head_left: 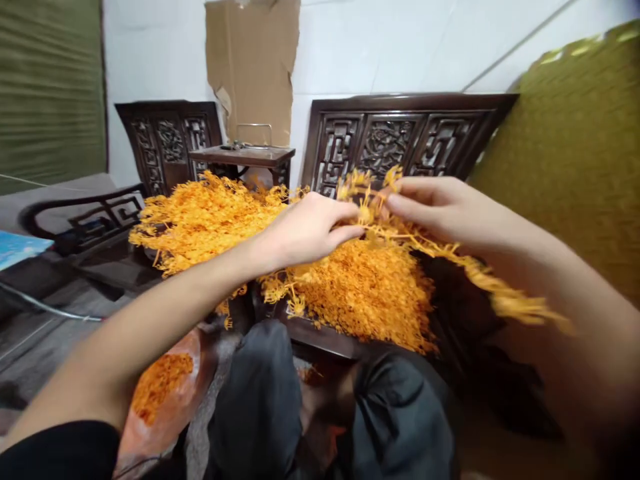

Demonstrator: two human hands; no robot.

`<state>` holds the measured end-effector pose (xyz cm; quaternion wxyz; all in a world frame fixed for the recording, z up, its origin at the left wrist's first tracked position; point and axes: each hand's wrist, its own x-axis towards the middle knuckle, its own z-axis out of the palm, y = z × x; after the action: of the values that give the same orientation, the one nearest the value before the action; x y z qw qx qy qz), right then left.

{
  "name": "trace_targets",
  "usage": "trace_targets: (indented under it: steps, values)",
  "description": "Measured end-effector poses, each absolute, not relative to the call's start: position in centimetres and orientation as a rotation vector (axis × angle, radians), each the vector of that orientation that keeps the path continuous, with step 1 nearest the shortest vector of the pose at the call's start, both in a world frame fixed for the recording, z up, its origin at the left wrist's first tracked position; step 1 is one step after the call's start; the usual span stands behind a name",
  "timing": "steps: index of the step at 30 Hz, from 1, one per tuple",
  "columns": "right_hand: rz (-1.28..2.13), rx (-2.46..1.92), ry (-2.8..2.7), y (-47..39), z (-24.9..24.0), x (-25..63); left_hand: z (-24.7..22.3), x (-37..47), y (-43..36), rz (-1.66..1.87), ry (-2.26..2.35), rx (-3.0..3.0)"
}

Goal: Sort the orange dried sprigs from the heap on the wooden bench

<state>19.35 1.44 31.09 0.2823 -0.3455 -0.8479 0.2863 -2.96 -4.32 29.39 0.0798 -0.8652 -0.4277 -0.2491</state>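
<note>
From my end I see the left hand (320, 223) near the middle of the frame with thumb and fingers pinched narrow on a frilly orange strand (443, 252), and the right hand (435, 207), right of centre, pinching it too; blur at the fingertips makes the exact grip hard for me to confirm. The strand slants away toward the lower right, across the right forearm. I take the step in hand to be working this strand between both hands, so the next move calls, I think, for a light pinch and some slack. A tangled orange heap (215, 213) fills the centre left, and a denser pile (375, 287) sits below the hands on dark wood (325, 337). The left forearm hides part of the heap. Knees (260, 380) crowd the bottom, beside a plastic bag (193, 387) of orange bits (163, 383); a carved backrest (345, 105) stands behind.
</note>
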Motion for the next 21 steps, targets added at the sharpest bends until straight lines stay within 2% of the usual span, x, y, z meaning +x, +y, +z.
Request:
trace_targets:
  steps: [5,10,15,21]
  values:
    - [0.763,-1.072,-2.480,-0.9,29.0,22.5,27.6,-2.4,-5.4,-0.435,-1.077,-2.362]
    - [0.841,-1.140,-2.364,0.3,28.1,22.6,28.5,-3.1,-1.9,-0.468,-0.972,-2.271]
    - [0.879,-1.211,-2.397,2.4,28.9,22.0,30.7,-5.8,1.5,-0.621,-1.140,-2.320]
    - [0.598,-1.264,-2.417,5.1,28.5,22.2,35.1,-13.3,3.7,-0.684,-1.560,-2.020]
